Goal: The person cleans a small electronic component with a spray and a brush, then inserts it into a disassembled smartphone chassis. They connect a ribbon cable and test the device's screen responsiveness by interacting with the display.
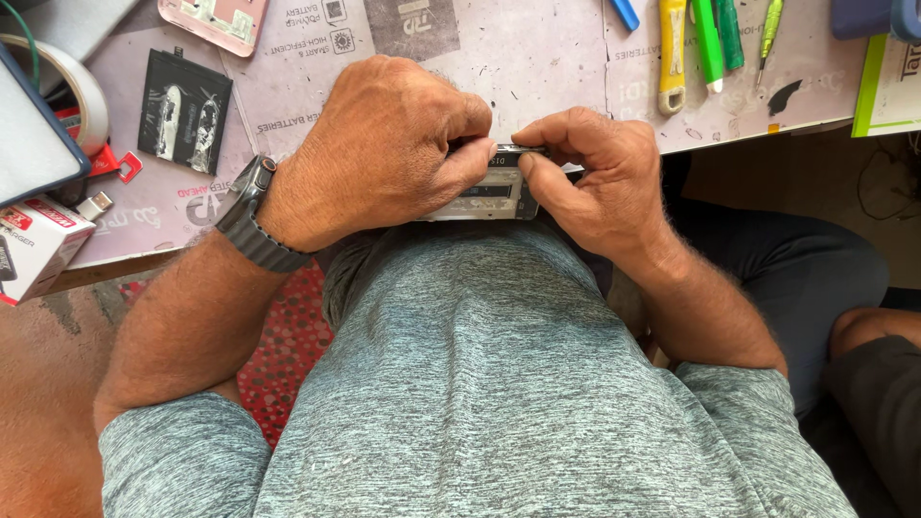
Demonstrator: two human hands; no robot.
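Head view, looking down past the chest to the near edge of the bench (pixel 537 58). Both hands hold a small opened phone body (pixel 484 192), silvery with its inner parts exposed, at the bench edge just above the grey shirt. The left hand (pixel 384 153), a dark watch (pixel 251 216) on its wrist, covers the left end of the device; its grip is pressed together, thumb on the upper edge. The right hand (pixel 600 177) pinches the upper right edge between thumb and forefinger.

As a judgement, the work stands midway: the device is already open and is being handled along its top edge, but whether a part is being freed or seated cannot be told, since the fingers hide the contact.

On the bench, far left, lie a black battery pack (pixel 184 110) and a roll of tape (pixel 82 82); far right lie coloured hand tools (pixel 710 43), untouched. A small box (pixel 38 245) sits at the near left.
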